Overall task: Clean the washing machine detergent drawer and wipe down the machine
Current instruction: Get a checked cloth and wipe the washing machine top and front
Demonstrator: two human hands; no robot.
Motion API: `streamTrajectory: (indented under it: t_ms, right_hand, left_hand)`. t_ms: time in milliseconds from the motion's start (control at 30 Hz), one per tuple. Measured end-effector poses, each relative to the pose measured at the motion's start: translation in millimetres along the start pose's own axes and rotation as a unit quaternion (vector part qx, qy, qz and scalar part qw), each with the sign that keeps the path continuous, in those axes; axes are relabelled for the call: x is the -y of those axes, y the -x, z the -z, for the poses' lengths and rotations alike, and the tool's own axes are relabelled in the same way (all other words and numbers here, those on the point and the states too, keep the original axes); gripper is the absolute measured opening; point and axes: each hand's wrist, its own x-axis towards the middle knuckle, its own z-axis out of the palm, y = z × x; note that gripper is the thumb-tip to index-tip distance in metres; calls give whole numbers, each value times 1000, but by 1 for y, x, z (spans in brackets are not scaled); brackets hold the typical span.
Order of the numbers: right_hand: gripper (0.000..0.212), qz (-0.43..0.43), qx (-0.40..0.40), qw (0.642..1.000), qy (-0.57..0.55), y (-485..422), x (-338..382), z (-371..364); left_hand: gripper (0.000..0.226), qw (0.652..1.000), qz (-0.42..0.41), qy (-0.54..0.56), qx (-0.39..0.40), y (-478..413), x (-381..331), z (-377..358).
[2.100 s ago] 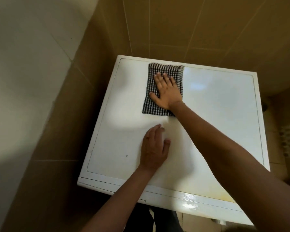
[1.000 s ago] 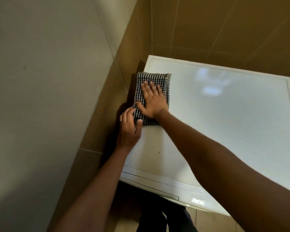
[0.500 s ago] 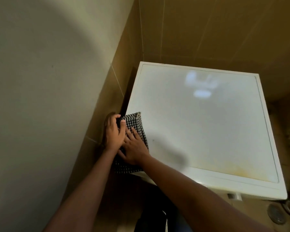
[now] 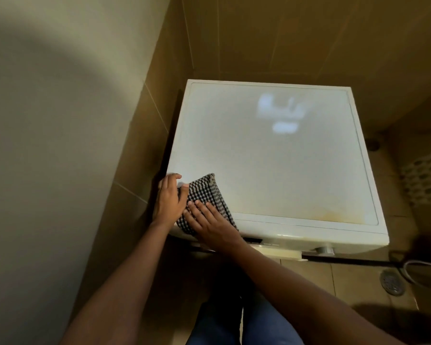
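Note:
The white washing machine (image 4: 271,158) stands in a tiled corner, seen from above. A black-and-white checked cloth (image 4: 207,192) lies on its front-left corner and drapes over the front edge. My right hand (image 4: 209,224) presses flat on the cloth's near part. My left hand (image 4: 168,197) rests on the machine's left corner beside the cloth, its thumb touching the cloth's edge. Below the front edge a dark slot (image 4: 253,240) and a knob (image 4: 324,250) of the control panel show; the drawer itself is mostly hidden.
Tiled walls close in on the left and behind the machine. A perforated white basket (image 4: 423,180) stands to the right. A floor drain (image 4: 392,281) and a dark hose (image 4: 358,261) lie on the tiles at the front right. Yellowish stains (image 4: 334,215) mark the lid's front-right area.
The cloth went from the lid's back to the left edge, then along it to the front-left corner. My left hand moved from the lid's middle to that corner.

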Motion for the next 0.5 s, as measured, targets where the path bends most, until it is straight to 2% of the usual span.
streamTrajectory:
  t_ms: [67, 267, 500]
  right_hand:
    - [58, -22, 10, 1000, 7, 20, -13, -5]
    - [68, -85, -7, 996, -4, 74, -47, -14]
    - [80, -177, 12, 984, -36, 145, -102, -18]
  left_hand:
    - [48, 1000, -21, -14, 2, 5, -6, -7]
    - [48, 997, -62, -46, 25, 15, -18, -25]
    - [50, 997, -40, -50, 34, 24, -18, -34]
